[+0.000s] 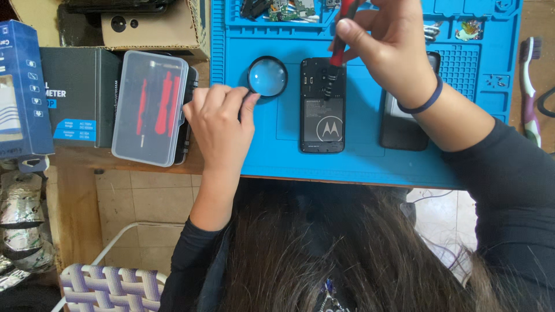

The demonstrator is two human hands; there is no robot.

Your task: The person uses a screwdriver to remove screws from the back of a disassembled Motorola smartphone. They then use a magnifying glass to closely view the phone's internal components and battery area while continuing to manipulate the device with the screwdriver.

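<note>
Right hand (386,51) is clamping a red screwdriver (340,40) upright over the opened phone (322,110), while left hand (218,115) is pinching the magnifier (267,76) handle, steadying it beside the screws.

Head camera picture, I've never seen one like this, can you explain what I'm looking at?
The camera sits on a person's head and looks down at their two bare hands over a blue work mat. On the mat lies an opened phone with its back cover off, and a second dark phone beside it. The right hand holds a red screwdriver with its tip on the opened phone. The left hand holds a magnifying glass by its handle. To the left are a clear tool case and some boxes; a toothbrush lies at far right.
</note>
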